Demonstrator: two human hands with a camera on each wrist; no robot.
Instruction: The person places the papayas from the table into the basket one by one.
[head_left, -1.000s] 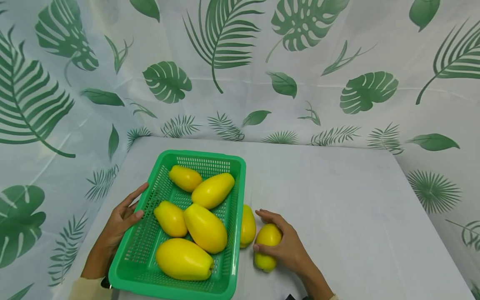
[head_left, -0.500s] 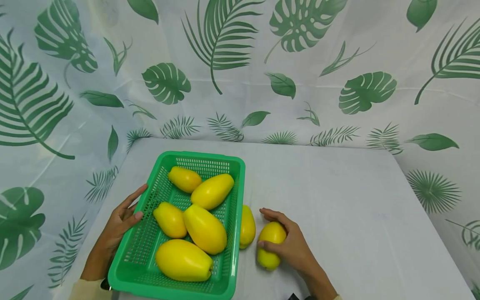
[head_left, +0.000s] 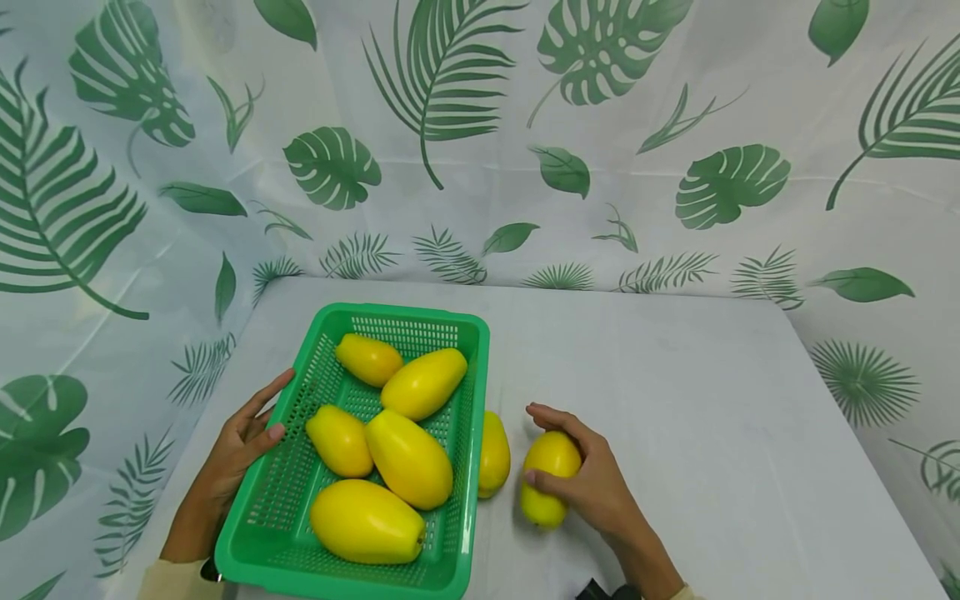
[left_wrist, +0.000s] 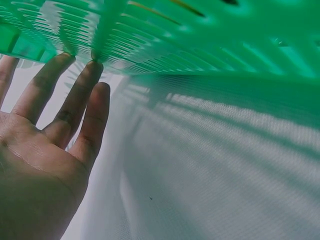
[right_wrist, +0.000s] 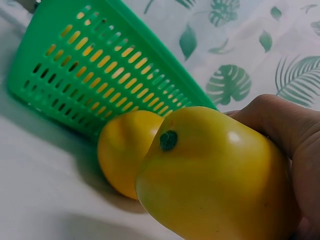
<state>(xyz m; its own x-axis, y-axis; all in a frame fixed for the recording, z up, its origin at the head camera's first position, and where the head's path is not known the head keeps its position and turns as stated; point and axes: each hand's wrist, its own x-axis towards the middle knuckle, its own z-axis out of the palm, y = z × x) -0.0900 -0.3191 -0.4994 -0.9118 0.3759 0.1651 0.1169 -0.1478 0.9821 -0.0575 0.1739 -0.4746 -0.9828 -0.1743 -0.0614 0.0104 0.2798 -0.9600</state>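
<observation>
A yellow papaya (head_left: 552,471) with a greener end is gripped by my right hand (head_left: 596,479), thumb on the near side and fingers curving over the far side. In the right wrist view this papaya (right_wrist: 215,175) shows its dark green stem end. Against the left side of a green plastic basket (head_left: 480,400) rests my left hand (head_left: 243,450); in the left wrist view its straight fingers (left_wrist: 82,92) touch the slotted wall. Several papayas (head_left: 408,458) lie inside the basket. Another papaya (head_left: 493,454) lies on the table beside the right wall, partly hidden by the rim.
The table (head_left: 675,400) has a white cover. Sheets with green leaf prints hang behind it (head_left: 480,167) and along both sides. The basket takes up the left part of the table.
My right hand has moved a little right and away from me with the papaya, widening the gap to the papaya beside the basket. My left hand and the basket stay in place.
</observation>
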